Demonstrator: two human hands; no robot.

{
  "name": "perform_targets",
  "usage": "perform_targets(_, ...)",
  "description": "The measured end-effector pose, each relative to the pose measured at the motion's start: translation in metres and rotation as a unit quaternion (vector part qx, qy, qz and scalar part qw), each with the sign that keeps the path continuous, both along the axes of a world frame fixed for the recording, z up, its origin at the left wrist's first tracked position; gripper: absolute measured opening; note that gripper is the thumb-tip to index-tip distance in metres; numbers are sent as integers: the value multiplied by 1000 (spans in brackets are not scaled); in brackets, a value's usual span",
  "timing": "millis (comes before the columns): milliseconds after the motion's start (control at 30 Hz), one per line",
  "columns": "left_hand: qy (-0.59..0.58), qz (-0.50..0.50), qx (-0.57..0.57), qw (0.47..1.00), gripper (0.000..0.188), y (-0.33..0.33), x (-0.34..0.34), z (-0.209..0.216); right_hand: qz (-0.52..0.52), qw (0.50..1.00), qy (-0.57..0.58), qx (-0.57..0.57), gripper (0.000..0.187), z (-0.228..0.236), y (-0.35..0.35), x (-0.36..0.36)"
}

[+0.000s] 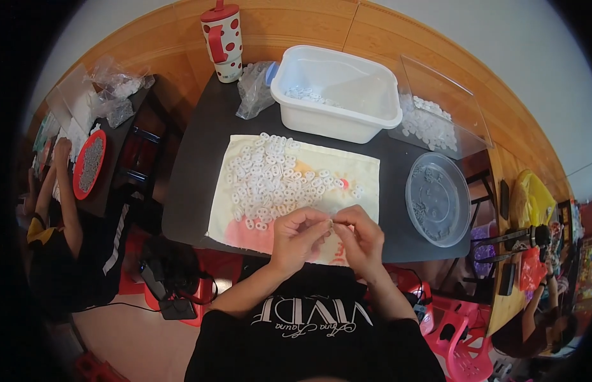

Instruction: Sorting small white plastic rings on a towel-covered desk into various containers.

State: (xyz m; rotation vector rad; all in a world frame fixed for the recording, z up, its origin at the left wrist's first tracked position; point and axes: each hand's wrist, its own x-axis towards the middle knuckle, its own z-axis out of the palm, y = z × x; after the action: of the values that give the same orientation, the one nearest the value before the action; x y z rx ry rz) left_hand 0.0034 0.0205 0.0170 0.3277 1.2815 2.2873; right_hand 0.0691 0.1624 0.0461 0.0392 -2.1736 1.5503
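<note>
My left hand (297, 240) and my right hand (361, 239) meet over the front edge of a pale cloth (367, 167). Thumbs and forefingers are pinched together at the tips. Whatever sits between them is too small and hidden to make out. Just beyond my hands, many small white plastic pieces (261, 178), each with two holes, lie spread over the cloth. To the right, a round transparent tray (462, 224) holds small grey parts (426, 213) along its left side.
Behind the cloth stands a white tub (328, 120) with white pieces inside. At the back are a spotted tumbler (231, 48), a plastic bag (255, 92) and a transparent box (458, 99) beside white discs (429, 127). Left, another person's arm (66, 191) is near a red tray (80, 181).
</note>
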Motion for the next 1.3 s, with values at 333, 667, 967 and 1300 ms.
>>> perform_targets(333, 22, 61, 12, 998, 15, -26, -22, -15, -49, 959, 16, 277, 17, -2, 34, -2)
perform_targets(667, 29, 67, 23, 997, 19, -39, -24, -18, 10, 911, -30, 410, 17, -3, 1, -24)
perform_targets(967, 46, 46, 6, 998, 20, -36, -21, -17, 6, 972, -33, 234, 21, -10, 13, -22)
perform_targets(1300, 39, 6, 11, 999, 16, -25, -15, -11, 65, 954, -97, -277, 20, -5, 20, -4)
